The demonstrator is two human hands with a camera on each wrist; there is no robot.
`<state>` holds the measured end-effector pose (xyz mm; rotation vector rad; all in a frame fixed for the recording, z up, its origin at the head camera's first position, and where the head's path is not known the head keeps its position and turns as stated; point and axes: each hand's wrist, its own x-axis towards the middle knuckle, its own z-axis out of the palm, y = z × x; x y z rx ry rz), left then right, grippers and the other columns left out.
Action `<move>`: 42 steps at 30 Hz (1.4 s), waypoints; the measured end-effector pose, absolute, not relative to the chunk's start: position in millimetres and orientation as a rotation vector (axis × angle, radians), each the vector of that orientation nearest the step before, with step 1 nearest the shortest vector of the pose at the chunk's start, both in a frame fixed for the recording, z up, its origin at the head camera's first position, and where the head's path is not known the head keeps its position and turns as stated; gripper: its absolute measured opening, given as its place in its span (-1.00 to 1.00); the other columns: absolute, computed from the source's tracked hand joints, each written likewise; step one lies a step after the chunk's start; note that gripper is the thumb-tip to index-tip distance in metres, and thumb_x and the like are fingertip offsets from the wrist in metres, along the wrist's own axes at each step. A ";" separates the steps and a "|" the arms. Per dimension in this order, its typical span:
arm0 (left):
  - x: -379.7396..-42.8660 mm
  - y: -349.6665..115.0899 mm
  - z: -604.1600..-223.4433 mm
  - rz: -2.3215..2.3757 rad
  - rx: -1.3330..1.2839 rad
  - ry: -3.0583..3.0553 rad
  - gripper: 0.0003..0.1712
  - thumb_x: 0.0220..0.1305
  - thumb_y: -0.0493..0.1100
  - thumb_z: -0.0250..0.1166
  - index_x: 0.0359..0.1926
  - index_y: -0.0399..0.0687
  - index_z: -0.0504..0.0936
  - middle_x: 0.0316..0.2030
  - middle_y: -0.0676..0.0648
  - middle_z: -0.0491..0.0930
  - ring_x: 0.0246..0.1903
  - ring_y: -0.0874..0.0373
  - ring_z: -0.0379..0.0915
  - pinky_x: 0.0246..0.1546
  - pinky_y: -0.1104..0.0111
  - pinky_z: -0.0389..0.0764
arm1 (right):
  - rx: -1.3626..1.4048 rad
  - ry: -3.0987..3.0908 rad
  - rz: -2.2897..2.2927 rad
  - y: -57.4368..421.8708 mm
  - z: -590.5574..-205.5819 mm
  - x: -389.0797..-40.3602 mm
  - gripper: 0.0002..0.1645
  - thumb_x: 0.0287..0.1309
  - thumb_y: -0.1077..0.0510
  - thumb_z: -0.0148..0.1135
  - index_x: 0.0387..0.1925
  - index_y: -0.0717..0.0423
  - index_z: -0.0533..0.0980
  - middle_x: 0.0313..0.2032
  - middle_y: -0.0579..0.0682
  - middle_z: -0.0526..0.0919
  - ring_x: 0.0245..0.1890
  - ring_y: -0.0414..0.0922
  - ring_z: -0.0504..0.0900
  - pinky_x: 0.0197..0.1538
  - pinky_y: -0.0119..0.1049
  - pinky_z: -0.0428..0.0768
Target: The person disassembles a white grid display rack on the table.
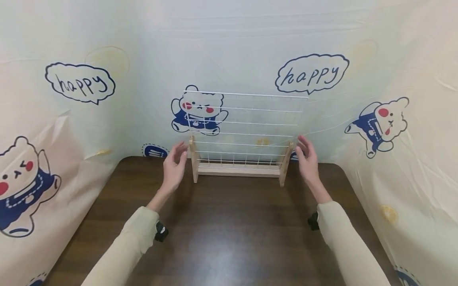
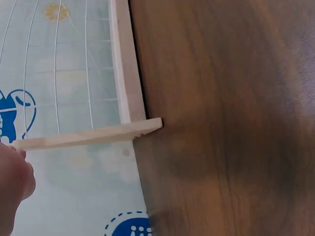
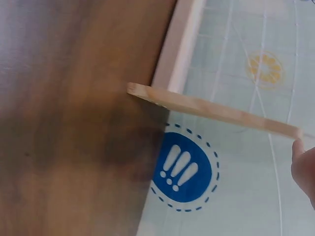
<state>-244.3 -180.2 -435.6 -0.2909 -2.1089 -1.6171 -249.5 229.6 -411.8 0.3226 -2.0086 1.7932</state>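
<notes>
A white wire rack with a pale wooden base (image 1: 239,171) stands upright at the back of the brown table. Its wooden end pieces flank the wire grid on both sides. My left hand (image 1: 174,167) is beside the left end piece (image 2: 88,137), fingers loosely bent, thumb apart from them, nothing held. My right hand (image 1: 308,159) mirrors it just outside the right end piece (image 3: 211,108), also holding nothing. In the wrist views, part of the left hand (image 2: 15,177) and of the right hand (image 3: 305,169) shows right at the upper tips of these end pieces.
The dark brown wooden table (image 1: 229,226) has rounded back corners. A pale curtain (image 1: 247,51) printed with bears and "happy" bubbles surrounds it at the back and both sides, close behind the rack. Dark devices (image 1: 161,231) sit at both wrists.
</notes>
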 end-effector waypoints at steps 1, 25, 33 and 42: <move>-243.6 -179.7 -429.8 -1.632 -0.268 -2.094 -0.57 0.42 -0.36 0.06 0.28 -0.32 0.36 0.13 -0.37 0.47 0.15 -0.18 0.39 0.21 0.04 0.39 | 0.329 -1.987 1.815 230.1 -409.7 -252.8 -0.49 0.37 0.44 -0.07 0.30 0.51 0.17 0.29 0.44 0.24 0.29 0.36 0.21 0.22 -0.40 0.40; -285.2 -181.8 -375.8 -1.769 -0.281 -2.092 -0.59 0.44 -0.40 0.01 0.26 -0.42 0.34 0.12 -0.42 0.47 0.16 -0.25 0.38 0.23 0.22 0.39 | 0.406 -2.060 2.088 235.7 -373.5 -298.7 -0.55 0.38 0.39 -0.04 0.27 0.41 0.30 0.04 0.43 0.51 0.07 0.20 0.52 0.18 0.10 0.42; -307.9 -183.8 -382.1 -1.776 -0.357 -2.078 -0.58 0.33 -0.55 0.03 0.20 -0.43 0.40 0.04 -0.45 0.52 0.06 -0.32 0.45 0.10 0.13 0.51 | 0.382 -2.126 1.945 234.7 -379.7 -300.6 -0.53 0.33 0.47 -0.03 0.26 0.41 0.34 0.02 0.55 0.46 -0.10 -0.05 0.66 0.13 0.04 0.47; -332.3 -186.6 -404.9 -1.559 -0.456 -2.216 -0.55 0.35 -0.53 0.02 0.21 -0.21 0.38 -0.09 -0.25 0.63 -0.07 -0.12 0.55 -0.24 0.42 0.53 | 0.457 -2.150 1.812 240.5 -384.3 -298.5 -0.53 0.24 0.56 0.01 0.20 0.52 0.35 -0.06 0.63 0.44 -0.27 -0.23 0.65 -0.05 -0.21 0.63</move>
